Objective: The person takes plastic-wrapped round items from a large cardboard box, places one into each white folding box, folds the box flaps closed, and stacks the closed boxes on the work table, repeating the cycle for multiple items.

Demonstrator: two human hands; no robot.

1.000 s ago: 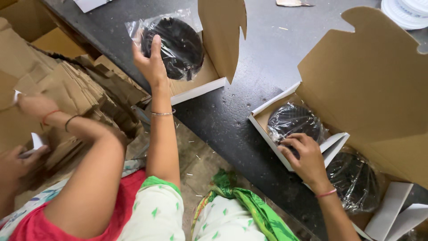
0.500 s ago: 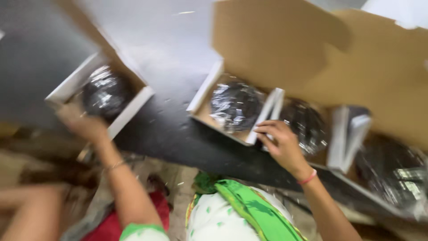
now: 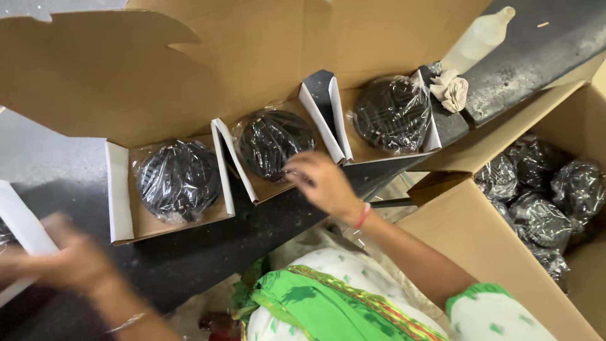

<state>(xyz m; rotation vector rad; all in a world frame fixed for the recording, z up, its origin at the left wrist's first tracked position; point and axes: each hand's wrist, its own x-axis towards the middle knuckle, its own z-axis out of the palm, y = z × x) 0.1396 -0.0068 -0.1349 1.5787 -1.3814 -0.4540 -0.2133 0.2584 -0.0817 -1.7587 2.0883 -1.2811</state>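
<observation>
Three open cardboard boxes stand in a row on the dark table (image 3: pixel 170 265), each holding a round black part wrapped in clear plastic. My right hand (image 3: pixel 323 182) reaches over the front edge of the middle box (image 3: pixel 249 189), and its fingertips touch the wrapped part (image 3: pixel 273 143) inside. The left box (image 3: pixel 120 218) and the right box (image 3: pixel 385 158) are untouched. My left hand (image 3: pixel 66 259) is blurred at the near left, against the white flap of another box (image 3: pixel 16 230). Its grip is unclear.
A large open carton (image 3: pixel 480 246) at the right holds several more wrapped black parts (image 3: pixel 543 215). A translucent plastic bottle (image 3: pixel 478 39) and a crumpled rag (image 3: pixel 449 89) lie on the table behind the right box. Tall raised lids block the far side.
The view has swung to the right, bringing the row of boxes and the carton into sight. My right hand now rests on the middle box; my left hand has dropped toward the near left.
</observation>
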